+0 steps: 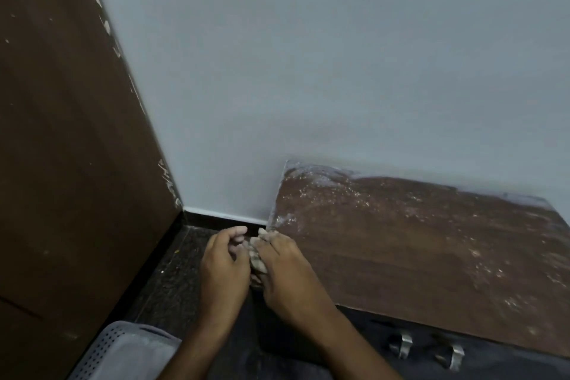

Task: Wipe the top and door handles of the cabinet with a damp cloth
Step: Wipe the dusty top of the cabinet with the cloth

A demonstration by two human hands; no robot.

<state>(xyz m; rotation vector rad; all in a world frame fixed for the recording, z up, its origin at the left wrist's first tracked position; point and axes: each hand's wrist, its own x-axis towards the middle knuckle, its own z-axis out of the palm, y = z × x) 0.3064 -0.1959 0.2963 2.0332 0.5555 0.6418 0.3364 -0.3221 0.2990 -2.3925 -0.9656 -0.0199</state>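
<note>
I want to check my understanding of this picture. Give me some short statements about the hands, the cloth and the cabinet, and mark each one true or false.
1. Both hands, the left hand and the right hand, hold the cloth. True.
2. The cabinet top is spotless. False: pale dust and streaks cover it.
3. The cloth lies flat on the cabinet top. False: it is bunched between the hands, left of the cabinet.
4. Two metal door handles show below the top. True.

No text, label, brand, number or sign can be read anywhere here, whether on wall, cabinet, basket or floor.
</note>
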